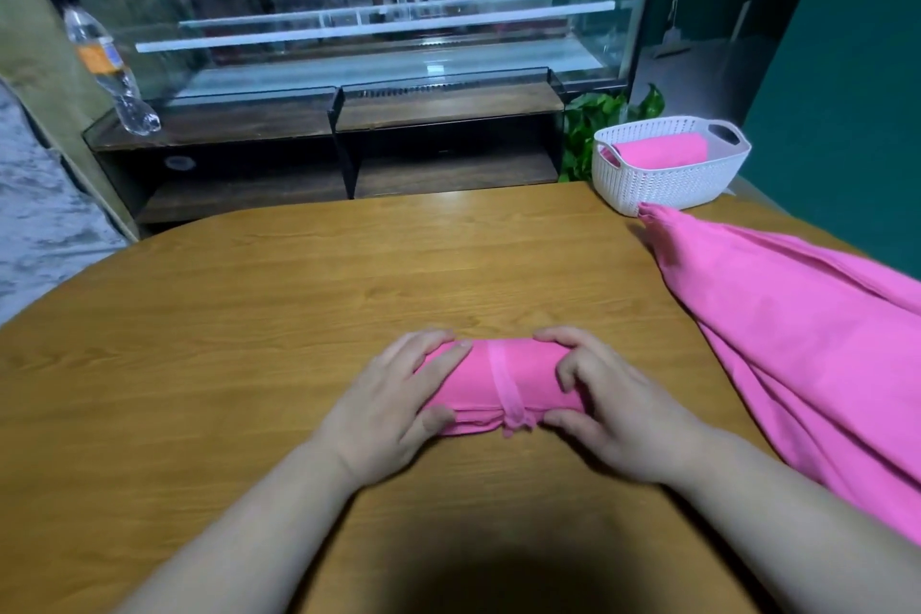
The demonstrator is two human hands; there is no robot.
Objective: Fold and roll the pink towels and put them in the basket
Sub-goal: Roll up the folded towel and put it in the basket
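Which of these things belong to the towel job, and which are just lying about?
Job: gripped towel roll; loose pink towel; white basket; finished roll inside it.

Lying about: plastic bottle; green plant; glass display case.

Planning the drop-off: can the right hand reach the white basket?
Probably yes. Bare table lies between the right hand, which grips the rolled pink towel, and the white basket at the far right corner; the loose pink towel lies beside that path.

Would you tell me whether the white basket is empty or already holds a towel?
Not empty: one rolled pink towel lies inside the white basket.
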